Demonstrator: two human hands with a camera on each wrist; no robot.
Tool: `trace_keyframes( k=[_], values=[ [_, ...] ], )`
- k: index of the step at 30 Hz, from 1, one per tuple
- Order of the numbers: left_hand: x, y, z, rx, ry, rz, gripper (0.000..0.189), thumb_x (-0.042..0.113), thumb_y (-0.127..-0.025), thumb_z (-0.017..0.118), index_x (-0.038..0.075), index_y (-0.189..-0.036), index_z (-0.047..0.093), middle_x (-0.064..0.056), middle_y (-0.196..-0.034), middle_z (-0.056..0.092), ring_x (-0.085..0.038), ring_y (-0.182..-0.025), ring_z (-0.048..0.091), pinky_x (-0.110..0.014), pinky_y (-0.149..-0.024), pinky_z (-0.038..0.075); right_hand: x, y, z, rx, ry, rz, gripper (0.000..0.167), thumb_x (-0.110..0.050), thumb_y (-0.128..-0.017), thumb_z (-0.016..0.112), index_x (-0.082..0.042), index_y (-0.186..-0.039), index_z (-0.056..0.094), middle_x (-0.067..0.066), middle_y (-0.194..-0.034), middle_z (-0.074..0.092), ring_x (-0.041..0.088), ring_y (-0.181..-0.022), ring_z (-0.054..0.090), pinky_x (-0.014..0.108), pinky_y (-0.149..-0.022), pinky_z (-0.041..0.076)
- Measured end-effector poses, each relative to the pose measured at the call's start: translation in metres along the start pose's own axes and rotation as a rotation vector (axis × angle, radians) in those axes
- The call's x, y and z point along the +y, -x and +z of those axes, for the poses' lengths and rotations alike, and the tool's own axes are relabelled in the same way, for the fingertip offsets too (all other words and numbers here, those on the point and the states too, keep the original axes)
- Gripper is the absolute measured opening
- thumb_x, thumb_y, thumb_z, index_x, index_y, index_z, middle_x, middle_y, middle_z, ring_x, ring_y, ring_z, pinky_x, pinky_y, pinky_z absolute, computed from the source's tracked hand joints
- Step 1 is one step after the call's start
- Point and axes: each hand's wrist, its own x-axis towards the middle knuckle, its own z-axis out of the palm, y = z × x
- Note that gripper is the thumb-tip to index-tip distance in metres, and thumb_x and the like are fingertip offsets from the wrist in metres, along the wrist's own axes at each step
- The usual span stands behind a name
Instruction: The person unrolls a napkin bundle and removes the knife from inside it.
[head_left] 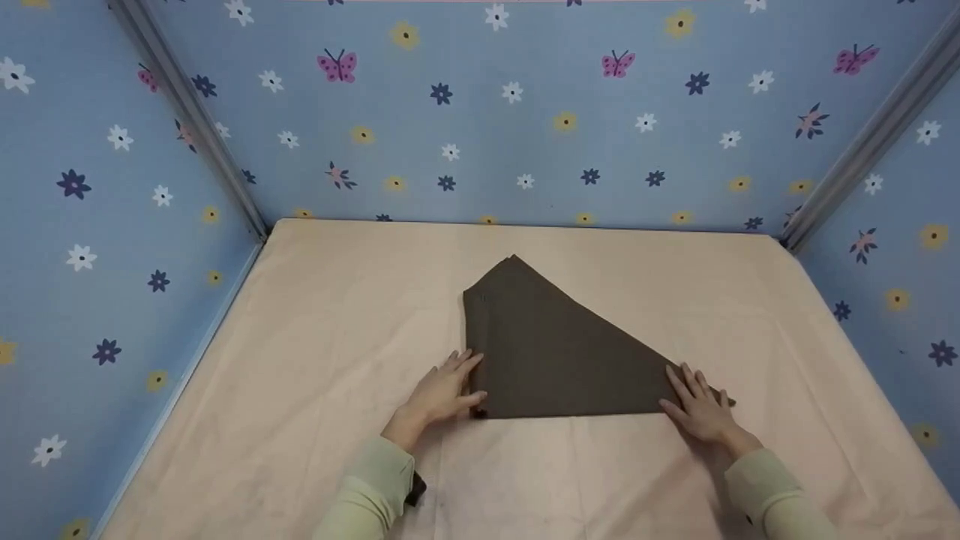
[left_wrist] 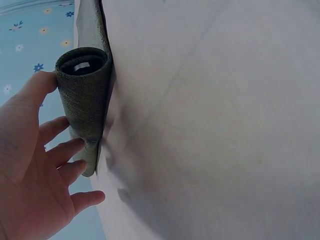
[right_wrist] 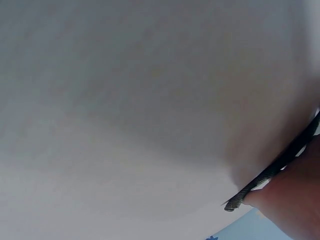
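Both left hand and right hand, fingers spread, touch folded dark-brown cloth, probably soft, best held along rolled edge.

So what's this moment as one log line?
left hand: touching curled side of brown cloth; right hand: on its tapered end; surface: pale pink tablecloth

Left sleeve: is showing pale green, its broad cuff circling the wrist
Black piece: is jutting out beside the left cuff (too small to identify)
Right sleeve: is matching the left one's pale green, also ending in a broad cuff
Left hand: is showing bare
Right hand: is likewise showing bare
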Motion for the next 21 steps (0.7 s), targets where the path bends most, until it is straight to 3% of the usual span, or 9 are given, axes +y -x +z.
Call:
trace_keyframes(
  k=[21],
  values=[
    [-0.015, 0.009, -0.003, 0.023, -0.029, 0.047, 0.064, 0.04, -0.085, 0.054, 0.008, -0.136, 0.034, -0.016, -0.14, 0.029, -0.034, -0.128, 0.024, -0.056, -0.095, 0.026, 0.003, -0.001, 0.003, -0.013, 0.002, 0.018, 0.069, -0.045, -0.092, 0.037, 0.002, -0.139, 0.016, 0.027, -0.142, 0.002, 0.047, -0.127, -0.001, 0.07, -0.088, -0.006]
  ],
)
